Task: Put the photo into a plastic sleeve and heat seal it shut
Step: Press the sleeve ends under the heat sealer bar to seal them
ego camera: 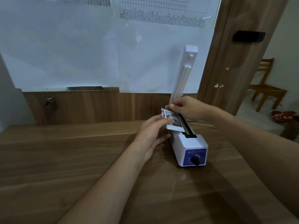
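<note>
A white-bordered photo inside a clear plastic sleeve lies tilted, its right edge resting on the sealing strip of a white heat sealer. The sealer's lid arm stands raised, almost upright. My left hand pinches the sleeve's left side with thumb on top. My right hand grips the sleeve's far top edge with its fingertips, just in front of the raised arm. The sealer's blue front panel carries a black dial.
The sealer stands on a wooden table, its black cord trailing right behind it. A large white sheet covers the wooden wall behind. A wooden chair and a red object are on the floor at right.
</note>
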A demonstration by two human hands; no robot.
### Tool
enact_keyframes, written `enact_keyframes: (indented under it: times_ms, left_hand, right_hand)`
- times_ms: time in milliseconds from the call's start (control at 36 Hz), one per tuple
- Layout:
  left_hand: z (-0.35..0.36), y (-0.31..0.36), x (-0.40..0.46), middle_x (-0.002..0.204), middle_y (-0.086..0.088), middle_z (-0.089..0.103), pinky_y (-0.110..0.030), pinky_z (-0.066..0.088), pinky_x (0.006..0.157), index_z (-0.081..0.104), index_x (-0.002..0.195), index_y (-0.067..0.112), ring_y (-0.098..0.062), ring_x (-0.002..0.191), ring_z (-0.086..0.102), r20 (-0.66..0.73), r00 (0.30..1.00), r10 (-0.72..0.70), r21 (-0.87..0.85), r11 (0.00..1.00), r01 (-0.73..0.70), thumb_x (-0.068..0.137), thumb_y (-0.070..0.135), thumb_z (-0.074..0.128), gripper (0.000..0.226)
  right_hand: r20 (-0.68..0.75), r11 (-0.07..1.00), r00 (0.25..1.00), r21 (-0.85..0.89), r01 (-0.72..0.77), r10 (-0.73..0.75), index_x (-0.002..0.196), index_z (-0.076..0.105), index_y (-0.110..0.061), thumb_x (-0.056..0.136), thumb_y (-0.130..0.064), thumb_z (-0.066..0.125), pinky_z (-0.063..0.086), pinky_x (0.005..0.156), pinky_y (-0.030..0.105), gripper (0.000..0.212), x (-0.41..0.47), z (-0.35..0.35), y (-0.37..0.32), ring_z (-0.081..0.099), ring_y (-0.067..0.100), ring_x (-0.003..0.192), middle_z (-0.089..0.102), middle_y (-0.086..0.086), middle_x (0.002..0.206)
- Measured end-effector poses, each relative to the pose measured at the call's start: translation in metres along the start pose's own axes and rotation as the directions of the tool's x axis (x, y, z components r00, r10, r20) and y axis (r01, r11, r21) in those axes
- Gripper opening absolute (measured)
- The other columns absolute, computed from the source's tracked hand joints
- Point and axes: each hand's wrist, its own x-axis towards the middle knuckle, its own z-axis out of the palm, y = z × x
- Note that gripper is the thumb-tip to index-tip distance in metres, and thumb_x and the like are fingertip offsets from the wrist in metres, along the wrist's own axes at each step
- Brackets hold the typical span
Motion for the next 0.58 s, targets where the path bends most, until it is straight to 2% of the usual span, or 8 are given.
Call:
enact_keyframes:
  times_ms: [56, 139, 250, 361, 500, 583]
  left_hand:
    - [0.0003, 0.0006, 0.0000, 0.099, -0.001, 0.082, -0.025, 0.059, 0.068, 0.076, 0.119, 0.017, -0.012, 0.092, 0.074, 0.010, 1.000, 0.001, -0.005, 1.000, -0.001, 0.091, 0.019, 0.076, 0.029]
    - [0.0001, 0.0006, 0.0000, 0.101, -0.003, 0.082, -0.026, 0.060, 0.070, 0.076, 0.119, 0.015, -0.011, 0.091, 0.075, 0.026, 1.000, -0.006, -0.019, 1.000, 0.006, 0.092, 0.019, 0.075, 0.028]
    - [0.0000, -0.0003, 0.0008, 0.101, -0.004, 0.082, -0.030, 0.063, 0.077, 0.076, 0.119, 0.013, -0.011, 0.090, 0.078, 0.046, 0.999, -0.007, -0.036, 0.999, 0.009, 0.092, 0.018, 0.075, 0.028]
    - [0.0001, -0.0014, 0.0021, 0.105, -0.009, 0.082, -0.040, 0.062, 0.093, 0.076, 0.116, 0.009, -0.019, 0.103, 0.076, 0.075, 0.997, 0.000, -0.082, 0.997, 0.006, 0.092, 0.015, 0.075, 0.025]
    - [-0.0001, 0.0005, 0.0020, 0.102, -0.010, 0.081, -0.031, 0.063, 0.085, 0.078, 0.112, 0.008, -0.015, 0.094, 0.077, 0.109, 0.994, 0.026, -0.136, 0.991, -0.011, 0.093, 0.010, 0.073, 0.020]
    - [0.0007, 0.0005, 0.0012, 0.104, -0.012, 0.081, -0.031, 0.063, 0.087, 0.077, 0.115, 0.005, -0.016, 0.095, 0.077, 0.112, 0.993, 0.035, -0.145, 0.989, -0.019, 0.093, 0.010, 0.072, 0.022]
  right_hand:
    - [-0.004, 1.000, 1.000, 0.001, 0.002, -0.002, 0.120, 0.072, -0.020, 0.108, -0.036, 0.049, 0.046, 0.068, 0.021, 0.031, 0.0018, 0.0020, 0.0004, 0.067, 0.008, 0.084, 0.072, -0.005, 0.093]
    - [-0.001, 1.000, 1.000, 0.006, 0.014, -0.014, 0.104, 0.069, -0.026, 0.107, -0.039, 0.051, 0.041, 0.063, 0.019, 0.023, 0.0046, 0.0041, 0.0024, 0.062, 0.004, 0.072, 0.067, -0.010, 0.080]
    - [-0.011, 1.000, 1.000, 0.007, 0.022, -0.022, 0.097, 0.068, -0.026, 0.107, -0.039, 0.051, 0.041, 0.061, 0.021, 0.024, 0.0058, 0.0042, 0.0030, 0.062, 0.007, 0.068, 0.067, -0.005, 0.078]
    - [-0.026, 0.998, 0.998, -0.001, 0.057, -0.057, 0.085, 0.064, -0.031, 0.107, -0.036, 0.050, 0.041, 0.061, 0.023, 0.027, 0.0047, 0.0032, 0.0019, 0.061, 0.009, 0.067, 0.066, -0.003, 0.075]
    - [-0.073, 0.996, 0.994, -0.027, 0.085, -0.087, 0.082, 0.062, -0.034, 0.107, -0.034, 0.051, 0.039, 0.061, 0.022, 0.027, 0.0037, 0.0041, 0.0024, 0.060, 0.007, 0.069, 0.064, -0.007, 0.075]
    - [-0.111, 0.995, 0.989, -0.030, 0.090, -0.093, 0.075, 0.060, -0.033, 0.106, -0.034, 0.052, 0.037, 0.055, 0.017, 0.032, 0.0033, 0.0053, 0.0044, 0.056, 0.001, 0.058, 0.060, -0.009, 0.066]
